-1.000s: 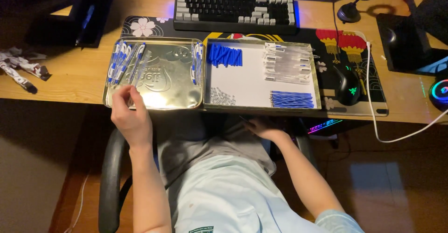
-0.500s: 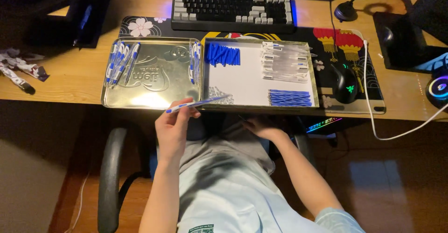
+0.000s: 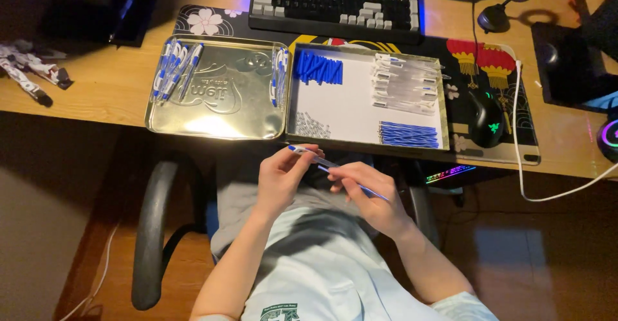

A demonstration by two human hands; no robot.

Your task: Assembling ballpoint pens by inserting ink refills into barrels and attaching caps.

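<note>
Over my lap, below the desk edge, both hands hold one blue and clear pen [image 3: 325, 164]. My left hand [image 3: 281, 178] grips its capped end near the tray's front rim. My right hand [image 3: 372, 192] pinches the other end, with a thin blue refill [image 3: 373, 193] sticking out past the fingers. A gold metal tin lid [image 3: 219, 118] lies on the desk with several finished pens [image 3: 175, 71] along its left side. Beside it a tray [image 3: 360, 102] holds blue caps [image 3: 318, 67], clear barrels [image 3: 402, 83], blue refills [image 3: 407, 134] and small springs [image 3: 311, 125].
A keyboard [image 3: 335, 2] sits behind the tray. A black mouse [image 3: 487, 119] rests on a patterned mat at the right, next to a white cable [image 3: 518, 134]. A black chair armrest [image 3: 149, 231] stands at my left. Small toy parts [image 3: 29, 70] lie at the far left.
My left hand lifted a pen from the tin lid and carried it right over my lap. My right hand rose to meet it and now grips its other end.
</note>
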